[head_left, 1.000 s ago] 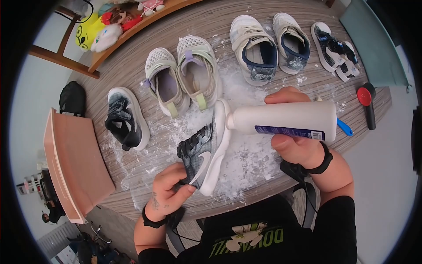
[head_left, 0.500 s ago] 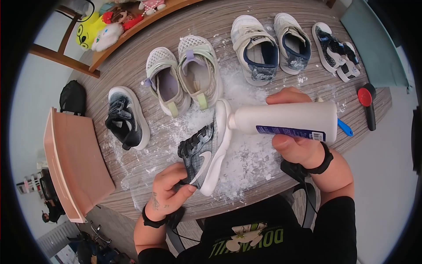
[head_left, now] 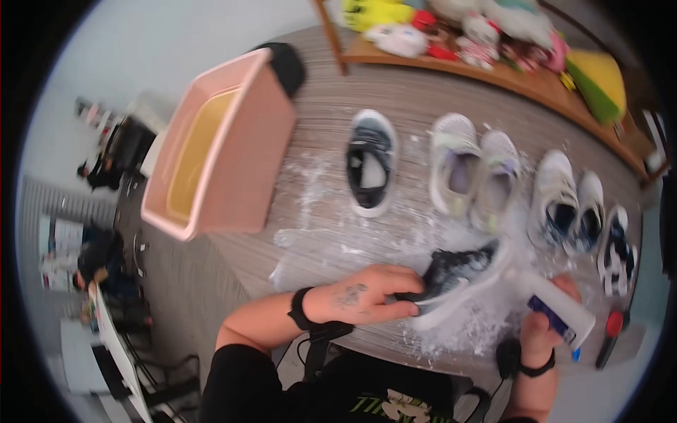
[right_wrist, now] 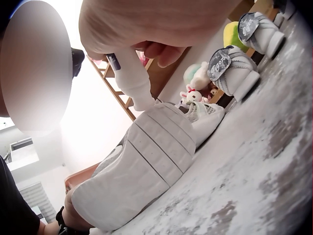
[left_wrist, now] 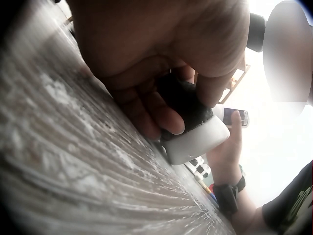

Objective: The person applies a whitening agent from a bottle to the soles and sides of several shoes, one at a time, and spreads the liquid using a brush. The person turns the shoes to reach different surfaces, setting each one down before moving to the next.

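Note:
My left hand (head_left: 374, 292) pinches the heel of a dark grey sneaker (head_left: 458, 271) with a white sole. In the left wrist view, fingers and thumb close around its black heel above the white sole edge (left_wrist: 198, 142). My right hand (head_left: 541, 335) grips a white plastic bottle (head_left: 564, 307) with a dark blue label, tilted toward the shoe. Seen from the right wrist, the bottle's narrow neck (right_wrist: 143, 98) comes right to the toe edge of the sole. The grooved white sole (right_wrist: 137, 169) faces that camera, the shoe tipped on its side.
A matching sneaker (head_left: 370, 166) stands farther back, beside a pink bin (head_left: 243, 169). Several pale shoes (head_left: 458, 166) and small sandals (head_left: 617, 254) line the right. White flaky residue (head_left: 458, 338) covers the wooden table (head_left: 321, 92). A red-and-black tool (head_left: 611, 338) lies at right. Toys fill a shelf (head_left: 451, 63).
The head view has swung left, so the bin's inside and the room beyond now show. Both hands keep their holds on the sneaker and bottle.

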{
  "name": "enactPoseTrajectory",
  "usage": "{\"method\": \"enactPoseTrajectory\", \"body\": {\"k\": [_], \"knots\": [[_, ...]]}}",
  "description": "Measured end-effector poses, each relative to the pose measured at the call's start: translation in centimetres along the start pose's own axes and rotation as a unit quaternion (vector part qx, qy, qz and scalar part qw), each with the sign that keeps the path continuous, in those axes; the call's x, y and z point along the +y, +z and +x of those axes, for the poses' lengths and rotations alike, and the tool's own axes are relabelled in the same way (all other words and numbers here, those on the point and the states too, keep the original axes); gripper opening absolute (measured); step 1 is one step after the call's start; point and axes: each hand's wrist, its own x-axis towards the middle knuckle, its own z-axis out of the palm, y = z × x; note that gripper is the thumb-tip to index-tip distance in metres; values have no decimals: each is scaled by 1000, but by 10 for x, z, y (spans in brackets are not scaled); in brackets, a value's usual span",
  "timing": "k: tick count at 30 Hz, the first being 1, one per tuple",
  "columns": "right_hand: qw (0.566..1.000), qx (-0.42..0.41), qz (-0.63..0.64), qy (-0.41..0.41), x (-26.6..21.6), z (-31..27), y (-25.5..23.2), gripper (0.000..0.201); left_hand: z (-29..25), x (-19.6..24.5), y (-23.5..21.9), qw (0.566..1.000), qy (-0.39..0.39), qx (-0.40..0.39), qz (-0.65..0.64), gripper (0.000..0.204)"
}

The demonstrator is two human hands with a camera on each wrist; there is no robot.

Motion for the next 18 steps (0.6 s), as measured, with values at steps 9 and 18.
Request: {"method": "enactPoseTrajectory", "body": {"k": [9,18], "knots": [[999,-24,-23,-20,1,-3,1,73,-6,2,1,999,-16,9,-32,20],[993,-94,-32,-66,-34,3,1,63,-6,-2,5,1000,2,15,-15,20]]}}
